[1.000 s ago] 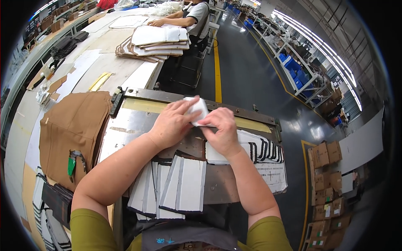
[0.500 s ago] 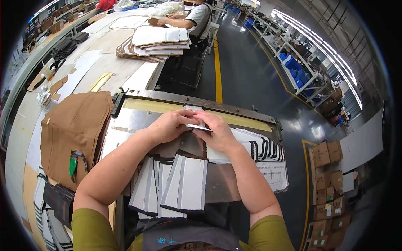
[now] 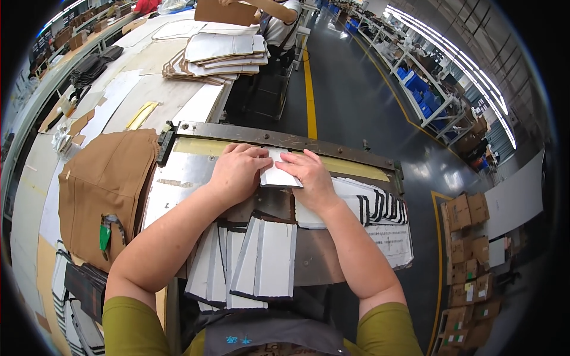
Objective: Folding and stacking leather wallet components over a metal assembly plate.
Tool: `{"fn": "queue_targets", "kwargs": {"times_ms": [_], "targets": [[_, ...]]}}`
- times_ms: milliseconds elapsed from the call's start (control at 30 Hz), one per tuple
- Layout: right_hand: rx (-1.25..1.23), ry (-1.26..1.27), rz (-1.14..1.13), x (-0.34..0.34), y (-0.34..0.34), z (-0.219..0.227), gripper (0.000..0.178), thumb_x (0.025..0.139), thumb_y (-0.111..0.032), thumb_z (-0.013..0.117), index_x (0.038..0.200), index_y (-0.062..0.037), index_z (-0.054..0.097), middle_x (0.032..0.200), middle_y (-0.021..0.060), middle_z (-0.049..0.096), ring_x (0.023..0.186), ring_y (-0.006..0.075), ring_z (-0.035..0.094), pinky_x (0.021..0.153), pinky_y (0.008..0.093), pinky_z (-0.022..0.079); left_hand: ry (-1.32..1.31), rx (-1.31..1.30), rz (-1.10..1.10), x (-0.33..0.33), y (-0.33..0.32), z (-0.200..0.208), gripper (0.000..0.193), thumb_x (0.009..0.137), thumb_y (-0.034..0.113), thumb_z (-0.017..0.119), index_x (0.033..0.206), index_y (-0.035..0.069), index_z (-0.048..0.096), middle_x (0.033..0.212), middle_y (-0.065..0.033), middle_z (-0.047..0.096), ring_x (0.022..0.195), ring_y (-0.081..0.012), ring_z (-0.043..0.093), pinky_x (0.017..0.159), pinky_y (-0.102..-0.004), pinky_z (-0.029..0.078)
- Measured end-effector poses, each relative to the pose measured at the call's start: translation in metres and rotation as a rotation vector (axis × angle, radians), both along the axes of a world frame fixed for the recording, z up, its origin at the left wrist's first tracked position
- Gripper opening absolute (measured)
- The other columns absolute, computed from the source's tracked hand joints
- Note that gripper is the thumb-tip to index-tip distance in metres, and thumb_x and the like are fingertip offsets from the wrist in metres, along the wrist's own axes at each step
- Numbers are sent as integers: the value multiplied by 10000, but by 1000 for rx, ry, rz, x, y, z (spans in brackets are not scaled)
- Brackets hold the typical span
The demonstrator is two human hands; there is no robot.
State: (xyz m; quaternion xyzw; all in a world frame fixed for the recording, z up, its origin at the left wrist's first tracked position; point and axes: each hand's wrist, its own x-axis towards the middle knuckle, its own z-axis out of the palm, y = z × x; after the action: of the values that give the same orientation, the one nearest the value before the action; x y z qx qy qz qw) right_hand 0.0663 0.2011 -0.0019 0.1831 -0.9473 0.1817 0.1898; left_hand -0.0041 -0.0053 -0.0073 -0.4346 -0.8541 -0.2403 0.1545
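A small white panel (image 3: 277,177) with a dark lower edge lies on the metal plate (image 3: 314,261), close to the dark metal bar (image 3: 279,140) at its back. My left hand (image 3: 235,173) rests flat along the panel's left side, fingertips on its edge. Across the right part of the panel lie the outstretched fingers of my right hand (image 3: 312,177). Nearer to me, several white strips with black edges (image 3: 270,258) are fanned out. More black-edged white pieces (image 3: 371,202) overlap in a row to the right of my right hand.
Brown fabric pieces (image 3: 107,190) are heaped at the left. A long worktable (image 3: 136,89) carries stacked white-and-brown panels (image 3: 225,50). Beyond it, a co-worker holds up a brown panel (image 3: 225,12). Cardboard boxes (image 3: 469,261) stand on the right, past the grey floor.
My hands have flattened and moved slightly apart, uncovering more of the white panel, which now lies flatter. The co-worker has lifted a brown panel.
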Motion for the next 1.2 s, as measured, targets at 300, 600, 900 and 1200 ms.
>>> {"fn": "queue_targets", "kwargs": {"times_ms": [300,600,900,1200], "targets": [[1,36,13,2,-1,2,386,714,-20,748,1088,-118,745,1197,96,681,1162,264,605,1070,446,411,-55,-59,8,7,0,9,342,772,55,695,1100,141,742,1145,-61,634,1139,-272,562,1019,-401,407],[-125,-37,14,3,-4,-1,341,771,-62,713,1108,-106,695,1267,137,649,1223,303,571,1060,451,408,-133,-117,-80,9,-7,23,536,605,7,797,1115,141,695,1269,-74,599,1235,-298,519,1091,-417,367],[27,-235,-166,18,23,37,486,789,-152,735,1250,-61,612,1171,162,677,1125,319,621,1033,420,438,40,11,-159,3,0,26,495,572,91,810,1059,155,747,1106,-25,698,1163,-244,584,1061,-401,379],[295,-441,-64,97,37,67,666,678,11,620,1341,-21,565,1373,246,555,1274,376,535,1074,427,438,-86,-79,-708,39,0,56,429,599,-8,696,988,153,780,928,-5,685,1019,-237,609,967,-387,454]]}}
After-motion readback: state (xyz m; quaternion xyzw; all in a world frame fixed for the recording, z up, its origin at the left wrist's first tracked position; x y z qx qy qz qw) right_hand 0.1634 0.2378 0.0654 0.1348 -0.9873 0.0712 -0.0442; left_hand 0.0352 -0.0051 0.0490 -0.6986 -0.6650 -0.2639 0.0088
